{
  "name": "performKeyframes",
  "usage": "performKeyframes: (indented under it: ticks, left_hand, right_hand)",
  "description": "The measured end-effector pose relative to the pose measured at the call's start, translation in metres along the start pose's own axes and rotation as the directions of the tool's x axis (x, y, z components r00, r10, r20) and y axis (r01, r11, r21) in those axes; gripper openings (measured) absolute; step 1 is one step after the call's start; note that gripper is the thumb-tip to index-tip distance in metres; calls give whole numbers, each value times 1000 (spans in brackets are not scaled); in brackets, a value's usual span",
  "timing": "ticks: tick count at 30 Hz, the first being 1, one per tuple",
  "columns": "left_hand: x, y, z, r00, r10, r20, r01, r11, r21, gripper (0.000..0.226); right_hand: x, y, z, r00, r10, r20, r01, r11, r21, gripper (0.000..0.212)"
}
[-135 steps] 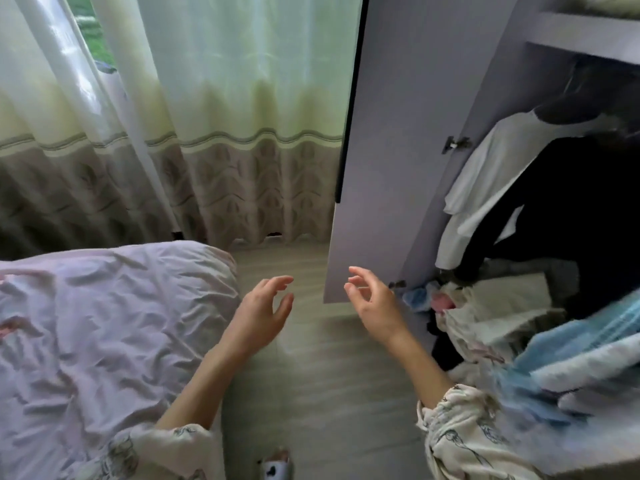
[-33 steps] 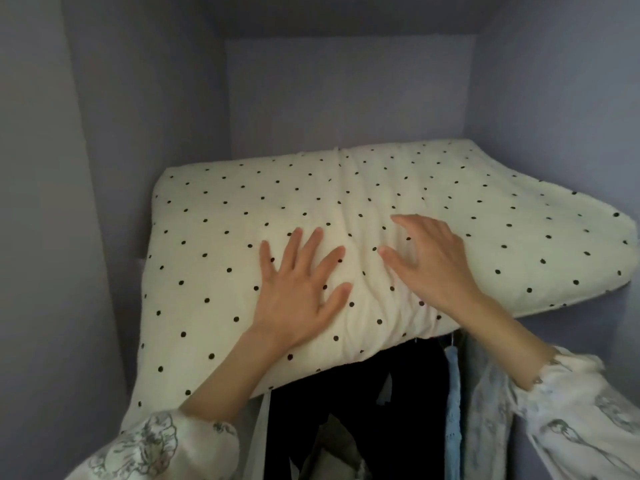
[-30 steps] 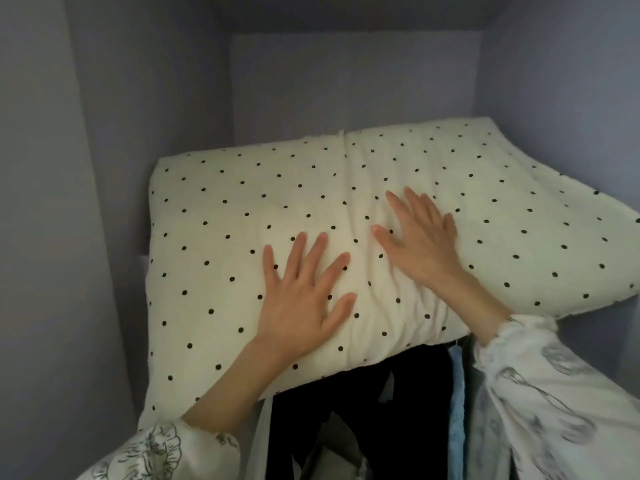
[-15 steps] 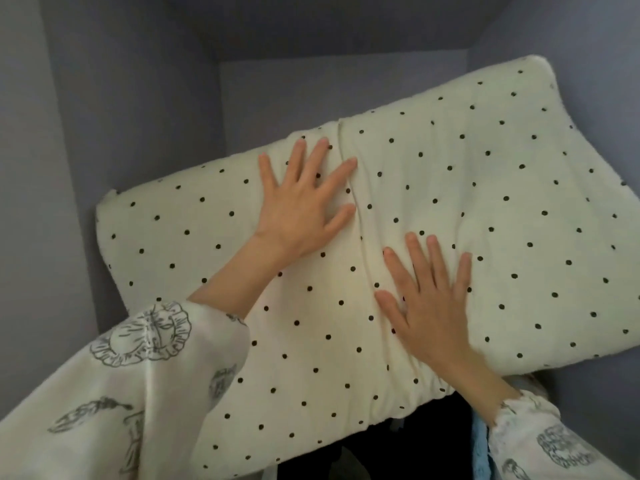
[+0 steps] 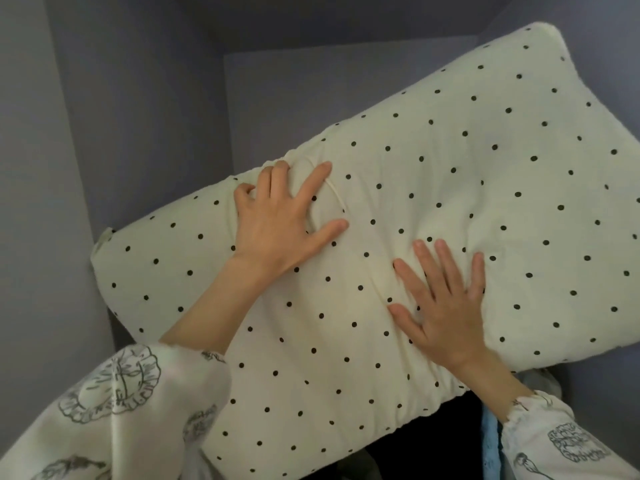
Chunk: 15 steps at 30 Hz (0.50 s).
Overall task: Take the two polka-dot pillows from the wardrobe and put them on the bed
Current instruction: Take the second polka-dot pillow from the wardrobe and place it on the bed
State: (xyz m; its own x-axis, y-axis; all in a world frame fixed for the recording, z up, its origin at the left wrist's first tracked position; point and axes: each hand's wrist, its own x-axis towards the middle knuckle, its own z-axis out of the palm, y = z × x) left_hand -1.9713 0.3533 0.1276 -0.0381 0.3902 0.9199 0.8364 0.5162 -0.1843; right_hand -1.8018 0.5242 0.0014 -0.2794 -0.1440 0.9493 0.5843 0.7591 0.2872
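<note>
A cream pillow with black polka dots (image 5: 450,174) lies tilted in the wardrobe's upper compartment, its right end raised and its front edge hanging out over the shelf. A seam or fold (image 5: 349,230) runs down its middle, and I cannot tell if this is one pillow or two side by side. My left hand (image 5: 280,220) rests on top left of the seam, with its fingertips curled over the pillow's far edge. My right hand (image 5: 446,306) lies flat on the pillow to the right of the seam, fingers spread.
Grey-lilac wardrobe walls (image 5: 114,140) close in on the left, back and right. Below the pillow's front edge hang dark clothes (image 5: 415,452) and a light blue garment (image 5: 490,445). My patterned white sleeves fill the lower corners.
The pillow has tipped up at its right end and come further out toward me. My left hand has slid to the far edge and hooked its fingers there; my right hand has stayed flat.
</note>
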Motion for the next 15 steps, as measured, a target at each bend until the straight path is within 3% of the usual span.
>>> performKeyframes:
  ticks: [10, 15]
  left_hand:
    - [-72, 15, 3, 961, -264, 81, 269, 962, -54, 75]
    - [-141, 29, 12, 861, -468, 197, 481, 876, -22, 91]
  right_hand:
    - [-11, 7, -7, 988, -152, 24, 151, 988, 25, 56]
    - [5, 11, -8, 948, -319, 24, 318, 948, 22, 53]
